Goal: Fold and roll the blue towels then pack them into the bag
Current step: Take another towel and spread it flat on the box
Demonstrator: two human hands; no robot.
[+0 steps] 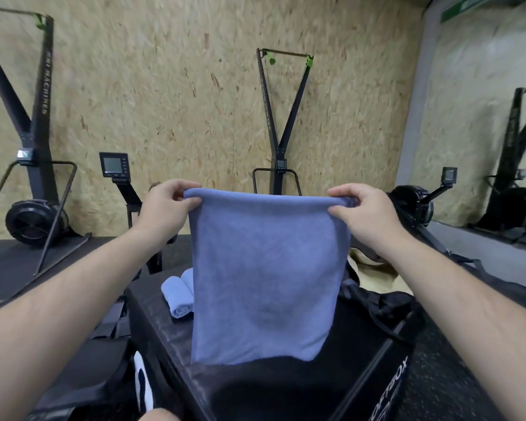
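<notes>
Left grip [167,208] and right grip [365,214] are pinching blue towel [268,268] top corners | hanging it flat, likely for folding

Above the black box [164,332] hangs one blue towel [268,268]; two rolled towels [176,294] lie on it, one bag [372,268] too.
</notes>
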